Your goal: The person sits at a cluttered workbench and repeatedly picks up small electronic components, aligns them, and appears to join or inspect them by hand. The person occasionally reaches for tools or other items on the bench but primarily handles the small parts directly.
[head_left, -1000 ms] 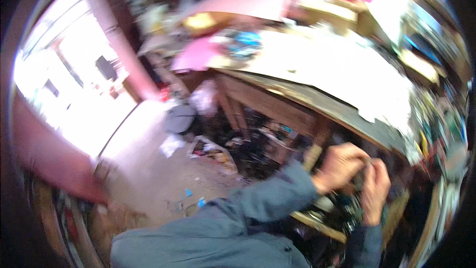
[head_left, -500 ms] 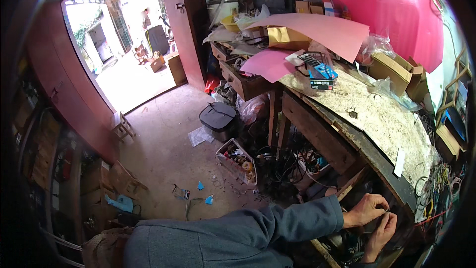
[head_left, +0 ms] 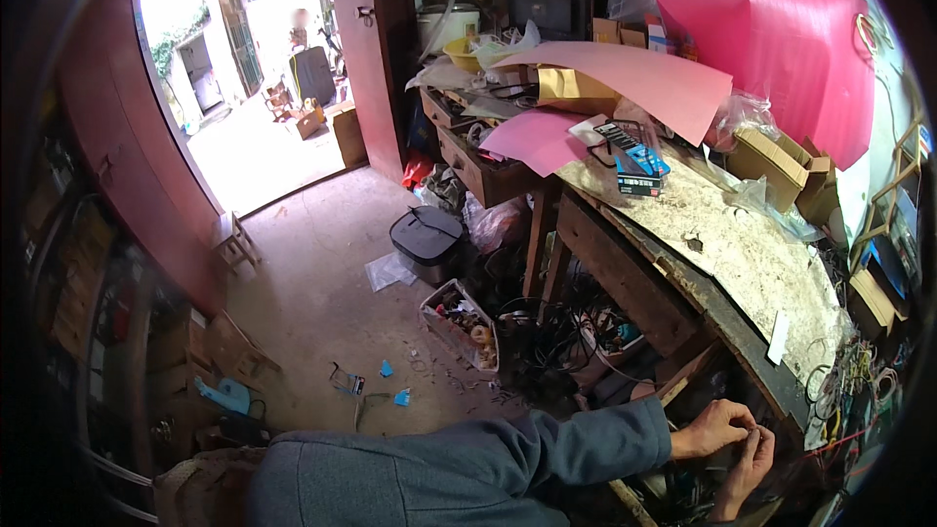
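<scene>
Both hands meet low at the bench's near end: the left hand [head_left: 715, 426], on a grey sleeve [head_left: 547, 454], curls its fingers around something small and dark, and the right hand [head_left: 747, 464] pinches in against it from below, so the piece [head_left: 750, 436] sits trapped between the fingertips; what it is I cannot tell. They work close to the wires [head_left: 859, 381], probably to keep them within reach. The bench [head_left: 742, 254] is pale, scarred, crowded with boxes [head_left: 781, 161] and pink sheets [head_left: 634, 78]. Beyond, a littered floor [head_left: 322, 303] runs to an open doorway [head_left: 244, 68].
</scene>
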`<state>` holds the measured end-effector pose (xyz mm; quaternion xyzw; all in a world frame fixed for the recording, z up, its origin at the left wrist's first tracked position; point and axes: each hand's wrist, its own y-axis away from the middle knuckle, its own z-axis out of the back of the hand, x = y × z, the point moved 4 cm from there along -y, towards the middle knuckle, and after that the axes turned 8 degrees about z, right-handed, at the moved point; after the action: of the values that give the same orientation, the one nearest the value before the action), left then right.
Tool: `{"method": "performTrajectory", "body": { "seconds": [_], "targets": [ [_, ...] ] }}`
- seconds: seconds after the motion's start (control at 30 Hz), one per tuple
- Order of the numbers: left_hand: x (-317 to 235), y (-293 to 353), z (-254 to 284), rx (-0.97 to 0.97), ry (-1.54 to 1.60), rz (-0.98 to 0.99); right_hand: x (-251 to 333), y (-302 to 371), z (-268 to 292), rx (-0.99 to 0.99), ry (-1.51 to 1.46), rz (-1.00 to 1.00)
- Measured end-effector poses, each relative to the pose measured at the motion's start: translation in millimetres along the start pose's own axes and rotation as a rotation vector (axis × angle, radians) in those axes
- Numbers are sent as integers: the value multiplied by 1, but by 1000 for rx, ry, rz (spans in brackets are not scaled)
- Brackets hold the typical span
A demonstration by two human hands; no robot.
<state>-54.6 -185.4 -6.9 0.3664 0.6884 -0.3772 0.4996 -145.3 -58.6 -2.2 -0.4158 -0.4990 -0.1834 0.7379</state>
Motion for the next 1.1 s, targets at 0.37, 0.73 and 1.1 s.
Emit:
{"method": "performTrajectory", "body": {
  "seconds": [0.37, 0.73, 1.1],
  "targets": [
    [27, -15, 2, 25, 256, 182, 13, -1, -4, 25, -6, 12],
    [22, -5, -9, 100, 328, 299, 24, 9, 3, 17, 271, 83],
    [-1, -7, 24, 14, 567, 373, 46, -1, -9, 28, 182, 90]
  ]
}}
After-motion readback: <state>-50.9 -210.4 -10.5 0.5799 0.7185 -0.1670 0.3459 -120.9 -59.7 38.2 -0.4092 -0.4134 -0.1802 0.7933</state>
